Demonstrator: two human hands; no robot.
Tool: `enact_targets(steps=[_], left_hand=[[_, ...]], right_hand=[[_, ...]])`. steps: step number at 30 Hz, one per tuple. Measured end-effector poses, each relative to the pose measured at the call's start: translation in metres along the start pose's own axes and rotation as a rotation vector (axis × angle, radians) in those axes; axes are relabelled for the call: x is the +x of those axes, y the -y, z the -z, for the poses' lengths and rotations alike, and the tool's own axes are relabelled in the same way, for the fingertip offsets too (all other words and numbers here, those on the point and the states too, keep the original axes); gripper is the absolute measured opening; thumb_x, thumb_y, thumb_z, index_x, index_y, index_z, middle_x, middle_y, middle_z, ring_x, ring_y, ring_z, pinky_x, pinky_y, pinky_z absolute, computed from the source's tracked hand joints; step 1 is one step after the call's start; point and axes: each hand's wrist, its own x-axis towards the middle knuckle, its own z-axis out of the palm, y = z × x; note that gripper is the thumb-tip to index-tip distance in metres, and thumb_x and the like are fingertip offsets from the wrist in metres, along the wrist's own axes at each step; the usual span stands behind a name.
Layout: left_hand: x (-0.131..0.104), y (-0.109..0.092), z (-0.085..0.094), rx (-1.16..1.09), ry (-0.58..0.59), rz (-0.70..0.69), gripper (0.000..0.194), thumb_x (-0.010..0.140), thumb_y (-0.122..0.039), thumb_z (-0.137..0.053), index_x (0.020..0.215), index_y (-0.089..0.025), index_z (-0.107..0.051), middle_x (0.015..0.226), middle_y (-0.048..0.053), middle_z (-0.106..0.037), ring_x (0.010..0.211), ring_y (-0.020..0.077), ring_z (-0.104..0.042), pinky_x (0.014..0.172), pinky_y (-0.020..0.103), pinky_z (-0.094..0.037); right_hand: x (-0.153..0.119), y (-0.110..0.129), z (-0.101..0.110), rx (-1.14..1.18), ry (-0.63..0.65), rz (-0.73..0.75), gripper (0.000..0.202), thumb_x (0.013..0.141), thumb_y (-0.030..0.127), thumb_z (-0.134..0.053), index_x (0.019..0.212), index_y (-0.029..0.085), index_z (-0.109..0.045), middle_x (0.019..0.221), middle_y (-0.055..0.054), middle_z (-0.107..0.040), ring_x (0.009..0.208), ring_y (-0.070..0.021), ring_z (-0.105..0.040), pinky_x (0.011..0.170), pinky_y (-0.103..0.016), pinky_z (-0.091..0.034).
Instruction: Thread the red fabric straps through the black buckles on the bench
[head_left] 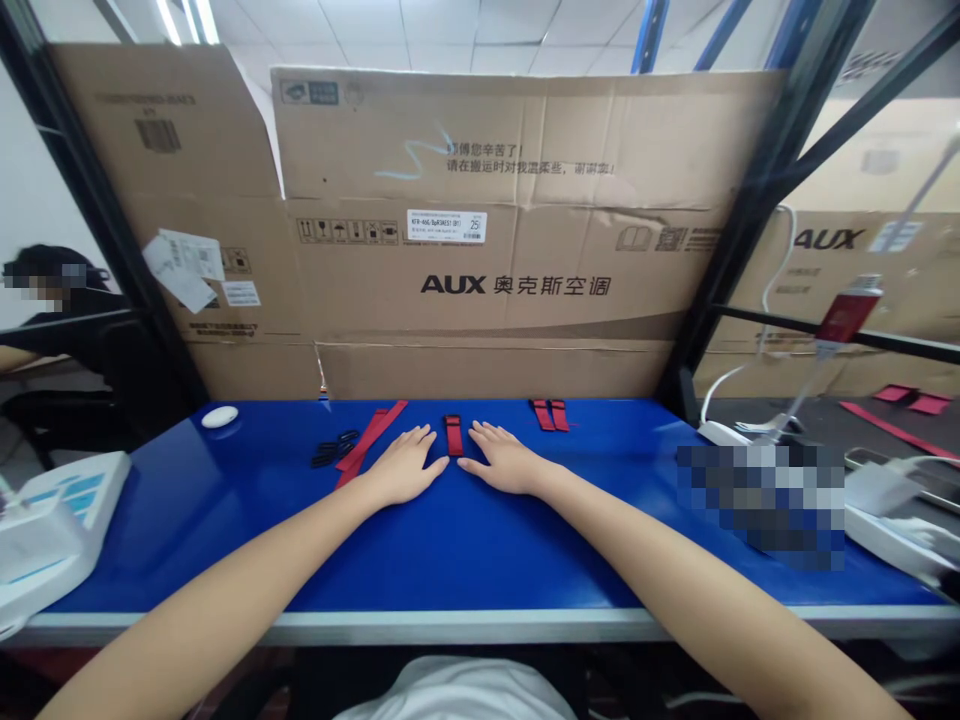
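Both hands rest palm down on the blue tabletop (450, 560). My left hand (407, 465) lies flat with its fingers stretched out, holding nothing. Opposite it, my right hand (504, 458) is also flat and free of any object. Between them lies a short red strap with a black buckle (454, 437), apart from both hands. Long red webbing strips (373, 437) lie to the left, partly covered by my left wrist and forearm. Beside these strips is a small group of black buckles (334, 449). Two more short red straps with black buckles (550, 415) lie at the back, right of my right hand.
A large cardboard sheet (360, 290) stands behind the table between dark metal posts. A white round object (220, 417) lies at back left, a white device (82, 520) at front left. A power strip (900, 540) and cables are on the right. Another person (60, 300) sits at far left.
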Motion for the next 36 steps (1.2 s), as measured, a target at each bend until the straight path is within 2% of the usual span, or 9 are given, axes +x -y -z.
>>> enact_targets(steps=[8, 11, 14, 18, 23, 28, 30, 33, 36], left_hand=[[-0.002, -0.005, 0.000, 0.119, 0.009, 0.019, 0.075, 0.090, -0.061, -0.032, 0.143, -0.009, -0.040, 0.154, 0.017, -0.029, 0.143, 0.0310, -0.025, 0.115, 0.042, -0.019], [-0.004, -0.009, 0.002, 0.256, -0.079, 0.120, 0.075, 0.090, -0.058, -0.035, 0.140, -0.003, -0.042, 0.151, 0.025, -0.031, 0.139, 0.0388, -0.029, 0.112, 0.047, -0.019], [-0.005, -0.004, 0.012, 0.447, -0.186, 0.232, 0.065, 0.090, -0.045, -0.039, 0.130, 0.005, -0.049, 0.137, 0.031, -0.044, 0.130, 0.0431, -0.037, 0.105, 0.050, -0.024], [-0.003, 0.019, 0.031, 0.573, -0.196, 0.394, 0.048, 0.088, -0.038, -0.045, 0.115, -0.001, -0.060, 0.123, 0.027, -0.054, 0.119, 0.0399, -0.042, 0.094, 0.047, -0.034], [0.004, 0.045, 0.044, 0.455, -0.085, 0.527, 0.045, 0.087, -0.038, -0.047, 0.116, -0.004, -0.058, 0.121, 0.025, -0.055, 0.116, 0.0383, -0.044, 0.089, 0.044, -0.037], [0.010, 0.053, 0.046, 0.374, -0.060, 0.559, 0.043, 0.084, -0.041, -0.053, 0.112, -0.009, -0.057, 0.117, 0.024, -0.058, 0.115, 0.0386, -0.047, 0.086, 0.042, -0.040], [0.010, 0.054, 0.047, 0.338, -0.059, 0.551, 0.039, 0.084, -0.039, -0.054, 0.110, -0.010, -0.056, 0.112, 0.022, -0.061, 0.113, 0.0376, -0.050, 0.083, 0.040, -0.041], [0.007, 0.052, 0.047, 0.236, -0.039, 0.482, 0.029, 0.084, -0.029, -0.053, 0.109, -0.014, -0.055, 0.103, 0.017, -0.064, 0.101, 0.0323, -0.059, 0.076, 0.035, -0.043], [0.005, 0.047, 0.045, 0.168, -0.056, 0.364, 0.021, 0.082, -0.018, -0.052, 0.102, -0.018, -0.058, 0.102, 0.013, -0.065, 0.095, 0.0276, -0.062, 0.074, 0.032, -0.043]], right_hand=[[0.000, 0.000, 0.001, 0.020, -0.013, 0.011, 0.087, 0.087, 0.071, -0.033, 0.148, 0.010, -0.031, 0.156, -0.018, -0.023, 0.145, -0.0332, -0.017, 0.117, -0.047, -0.014], [-0.003, 0.004, 0.004, 0.038, -0.054, 0.106, 0.071, 0.090, 0.059, -0.041, 0.148, 0.018, -0.035, 0.154, -0.014, -0.029, 0.143, -0.0327, -0.024, 0.115, -0.050, -0.019], [-0.005, 0.007, 0.004, 0.047, -0.099, 0.268, 0.054, 0.094, 0.042, -0.044, 0.144, 0.024, -0.041, 0.151, -0.010, -0.038, 0.139, -0.0283, -0.034, 0.113, -0.048, -0.025], [-0.002, 0.005, 0.002, 0.027, -0.098, 0.314, 0.046, 0.094, 0.037, -0.042, 0.137, 0.024, -0.050, 0.145, -0.009, -0.046, 0.136, -0.0274, -0.040, 0.112, -0.047, -0.028], [-0.003, -0.013, 0.012, 0.053, -0.074, 0.160, 0.049, 0.090, 0.041, -0.050, 0.134, 0.020, -0.054, 0.142, -0.010, -0.050, 0.133, -0.0291, -0.043, 0.111, -0.046, -0.031], [-0.009, -0.044, 0.032, 0.101, -0.022, -0.053, 0.050, 0.088, 0.041, -0.054, 0.134, 0.021, -0.054, 0.145, -0.010, -0.046, 0.137, -0.0270, -0.039, 0.112, -0.040, -0.031], [-0.010, -0.058, 0.038, 0.071, -0.027, -0.142, 0.046, 0.089, 0.038, -0.053, 0.130, 0.020, -0.057, 0.142, -0.010, -0.051, 0.135, -0.0261, -0.042, 0.110, -0.038, -0.034], [-0.009, -0.078, 0.045, -0.045, -0.049, -0.299, 0.041, 0.089, 0.033, -0.051, 0.125, 0.018, -0.061, 0.133, -0.012, -0.059, 0.123, -0.0265, -0.054, 0.103, -0.036, -0.041], [-0.008, -0.088, 0.046, -0.131, -0.054, -0.373, 0.043, 0.088, 0.028, -0.050, 0.128, 0.015, -0.059, 0.138, -0.014, -0.054, 0.126, -0.0285, -0.051, 0.104, -0.037, -0.040]])
